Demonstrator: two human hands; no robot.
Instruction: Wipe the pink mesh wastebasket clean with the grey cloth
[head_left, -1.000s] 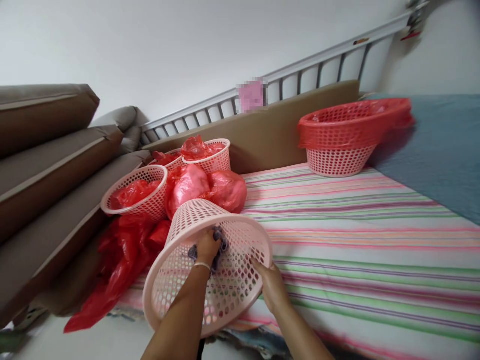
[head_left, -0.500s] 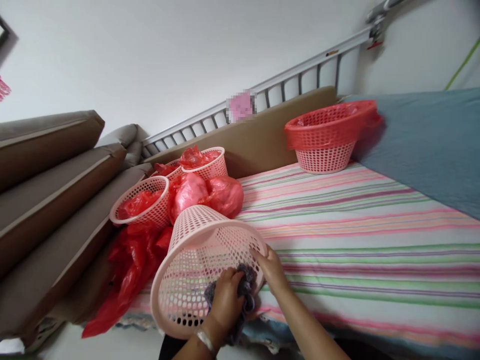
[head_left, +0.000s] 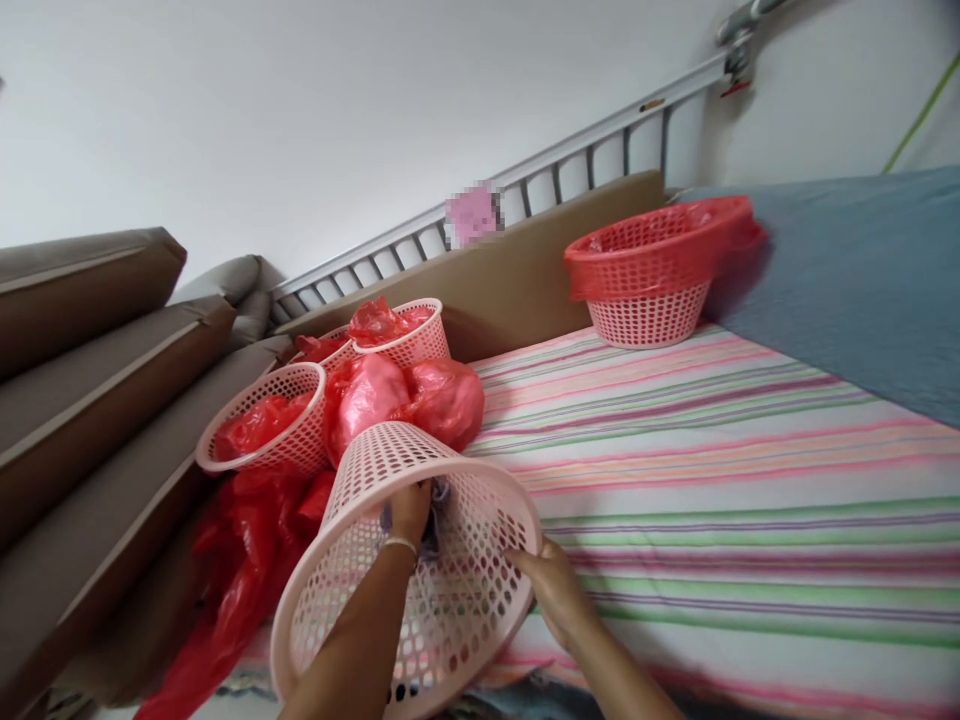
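A pale pink perforated plastic basket lies on its side at the near edge of the striped bed, its mouth toward me. My left hand is deep inside it, closed on a grey-purple cloth pressed against the inner wall. My right hand grips the basket's rim on the right side and steadies it.
Several pink baskets lined with red plastic bags crowd the bed's left corner, and loose red bags hang over the edge. A red-lined basket stack stands at the back by the brown headboard. Brown cushions lean at left. A teal blanket covers the right.
My left hand with the cloth has moved from the basket's rim back deep inside it. My right hand has slid lower along the rim.
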